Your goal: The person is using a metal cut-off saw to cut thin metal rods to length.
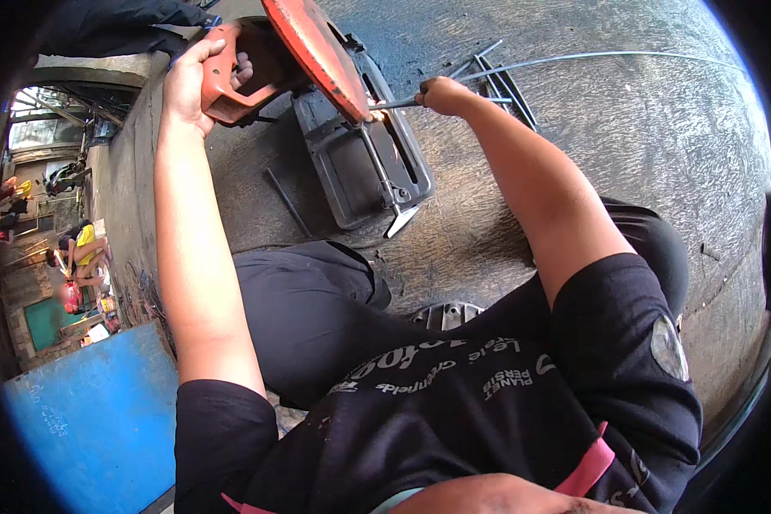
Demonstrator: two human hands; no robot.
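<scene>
An orange cut-off saw [304, 47] with a round guard stands on a dark metal base [343, 167] before me. My left hand [199, 81] is wrapped around its orange handle [223, 77], fingers curled through the loop. To the right of the guard, my right hand [444, 94] is closed around a thin grey metal rod [565, 60]. One end of the rod reaches the saw under the guard's lower edge; the other runs far to the right. The guard hides the disc and the exact contact. A clamp screw [377, 167] lies along the base's near side.
Beneath the rod is a frame of metal bars [510, 90]. A loose bar [289, 202] lies on the floor left of the saw. A ribbed metal part [447, 315] sits between my legs. A blue panel [94, 420] stands lower left; a seated person [84, 250] is beyond.
</scene>
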